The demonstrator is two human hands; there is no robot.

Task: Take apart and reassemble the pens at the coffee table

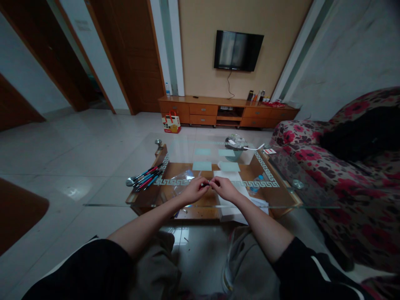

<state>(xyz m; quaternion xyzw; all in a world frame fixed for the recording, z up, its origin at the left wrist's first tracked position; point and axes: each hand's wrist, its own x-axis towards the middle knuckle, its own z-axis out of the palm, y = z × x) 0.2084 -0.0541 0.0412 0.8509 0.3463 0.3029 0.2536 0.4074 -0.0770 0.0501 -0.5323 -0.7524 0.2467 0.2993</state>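
Above the near part of the glass coffee table, my left hand and my right hand meet fingertip to fingertip. Both are closed in a pinch around a small dark piece, too small and too covered by fingers to name. To the left of my hands, a bundle of pens in black, red and blue lies on the glass. Near my left hand there is a clear plastic bag. Under my right forearm, a white box and papers show through the glass.
A plastic bottle shows right of my hands. At the table's far right stands a green basket with a bag in it. A flowered sofa flanks the right side; a TV cabinet lines the far wall, with a carrier bag before it.
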